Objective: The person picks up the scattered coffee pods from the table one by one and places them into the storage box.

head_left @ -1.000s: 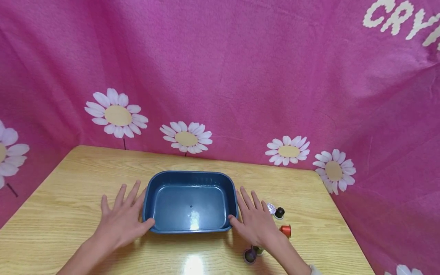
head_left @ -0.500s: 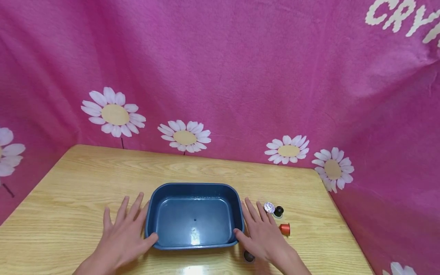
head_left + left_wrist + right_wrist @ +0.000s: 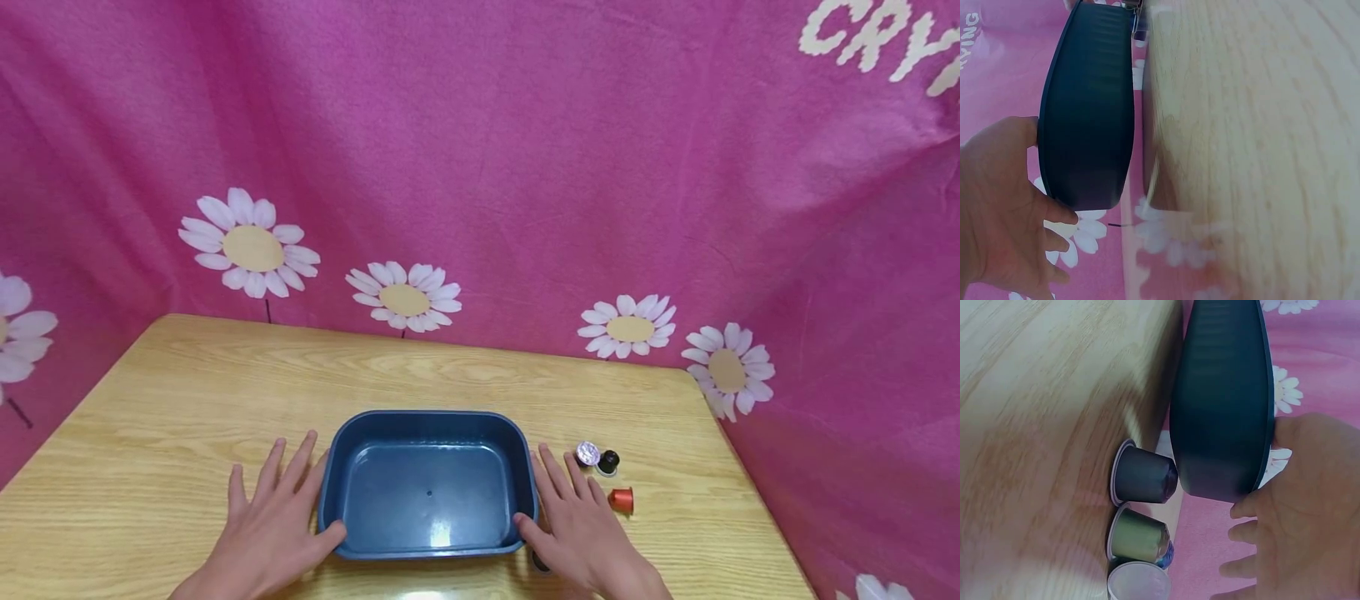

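Both hands hold a dark blue plastic tub point(image 3: 431, 500) at its two sides. My left hand point(image 3: 270, 521) has the thumb over the near-left corner of the rim, its other fingers spread along the outer wall. On the opposite side, my right hand point(image 3: 581, 529) likewise hooks its thumb over the rim with the fingers stretched along the wall. Both wrist views show a gap between the tub's underside and the wooden table point(image 3: 1254, 125). In the right wrist view, a dark coffee capsule point(image 3: 1144, 475) and a green coffee capsule point(image 3: 1140, 534) stand just below the tub.
Right of the right hand are a silver-lidded capsule point(image 3: 588, 454), a black capsule point(image 3: 609, 462) and a red capsule point(image 3: 621, 500). A pale-lidded capsule point(image 3: 1140, 582) shows in the right wrist view. Behind the table hangs a pink flowered cloth point(image 3: 510, 167).
The tub has come nearer to the person and slightly right, with both hands moving along on it. The dark capsules near the right hand are now mostly covered in the head view.
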